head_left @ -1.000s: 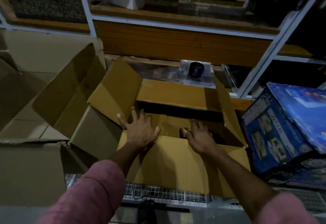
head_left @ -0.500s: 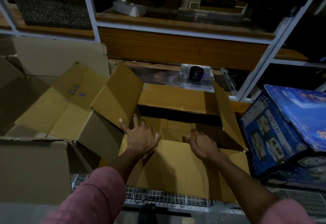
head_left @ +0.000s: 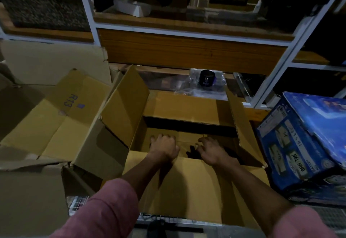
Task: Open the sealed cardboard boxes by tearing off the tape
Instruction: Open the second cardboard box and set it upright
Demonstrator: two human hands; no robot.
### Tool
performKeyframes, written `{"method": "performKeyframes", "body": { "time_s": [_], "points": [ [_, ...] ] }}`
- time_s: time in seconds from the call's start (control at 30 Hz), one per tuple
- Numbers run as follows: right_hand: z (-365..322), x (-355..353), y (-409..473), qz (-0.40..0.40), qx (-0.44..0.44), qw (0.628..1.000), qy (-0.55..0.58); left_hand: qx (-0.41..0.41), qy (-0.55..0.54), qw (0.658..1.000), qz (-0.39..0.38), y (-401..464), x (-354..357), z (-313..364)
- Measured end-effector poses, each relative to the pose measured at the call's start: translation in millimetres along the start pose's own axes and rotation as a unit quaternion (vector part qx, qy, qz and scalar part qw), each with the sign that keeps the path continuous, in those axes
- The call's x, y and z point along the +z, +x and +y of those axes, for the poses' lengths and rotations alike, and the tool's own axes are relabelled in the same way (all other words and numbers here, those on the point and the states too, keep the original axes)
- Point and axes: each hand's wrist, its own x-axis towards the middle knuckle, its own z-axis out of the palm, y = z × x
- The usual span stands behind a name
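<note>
"R13" stands in purple on a flap of the left cardboard box (head_left: 61, 125); "BRN TAK" is handwritten on the blue box (head_left: 299, 144).

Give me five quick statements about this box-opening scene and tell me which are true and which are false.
1. The middle cardboard box has its top flaps open. True.
2. Both hands reach inside that box. True: left hand, right hand.
3. The blue printed box sits left of the open box. False: it sits to its right.
4. A flap on the left carries the marking R13. True.
5. The small black cylinder lies inside the open box. False: it stands on clear plastic on the shelf behind it.
</note>
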Motion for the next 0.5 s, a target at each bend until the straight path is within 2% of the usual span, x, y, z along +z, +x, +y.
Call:
{"method": "performKeyframes", "body": {
  "time_s": [0.17,0.33,0.5],
  "points": [
    [-8.5,-5.5,39.5,0.004,0.001,1.000,-0.019,0.021,-0.029,0.999,-0.013,41.4,7.3,-3.2],
    [-10.4,-16.2,71.4,0.121,-0.044,0.988,-0.081,0.055,-0.040,0.991,0.112,78.8,-0.5,-8.4],
    [-15.2,-43.4,112.6,0.261,-0.098,0.960,-0.025,0.050,-0.028,0.976,0.209,121.1,-17.4,-15.0]
  ]
}}
